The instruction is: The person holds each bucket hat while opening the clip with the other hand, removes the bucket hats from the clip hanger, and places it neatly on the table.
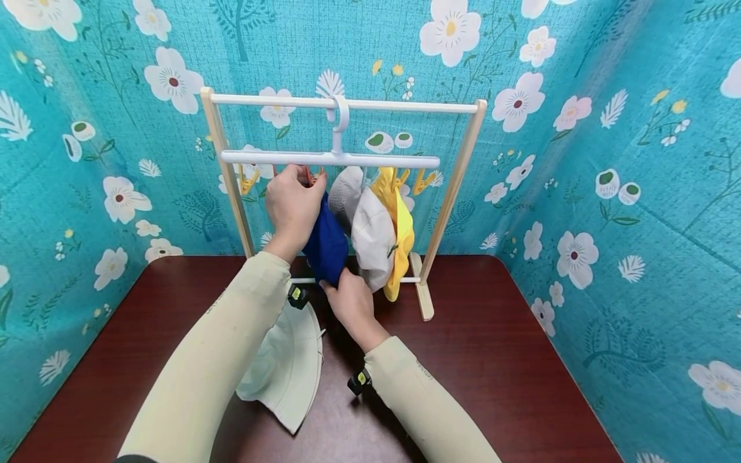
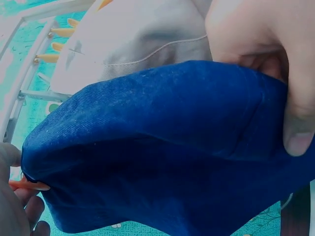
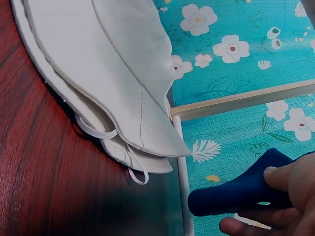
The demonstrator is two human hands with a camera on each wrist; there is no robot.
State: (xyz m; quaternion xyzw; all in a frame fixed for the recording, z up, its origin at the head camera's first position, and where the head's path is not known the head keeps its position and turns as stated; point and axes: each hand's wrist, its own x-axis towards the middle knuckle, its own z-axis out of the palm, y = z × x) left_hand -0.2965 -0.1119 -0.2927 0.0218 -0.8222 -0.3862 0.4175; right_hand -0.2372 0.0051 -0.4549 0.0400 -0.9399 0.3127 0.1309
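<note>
A dark blue cloth hat (image 1: 327, 239) hangs beneath the white hanger (image 1: 272, 157). At the hat's upper end, my left hand (image 1: 293, 204) pinches an orange clip (image 2: 30, 185) between thumb and fingers; the clip's tip lies against the blue cloth. Lower down, my right hand (image 1: 352, 301) holds the hat's bottom edge, with the thumb on one side of the cloth. A grey-white hat (image 1: 372, 235) and a yellow hat (image 1: 404, 239) hang just right of the blue one. The blue hat's far side is hidden.
The hanger hooks over the top rod of a wooden rack (image 1: 451, 193). Yellow clips (image 1: 424, 182) dangle near the hanger's ends. A folded off-white bucket hat (image 1: 298, 366) with a cord lies on the dark red table (image 1: 475, 360), partly under my left forearm. Flowered blue cloth (image 1: 579, 161) surrounds the table.
</note>
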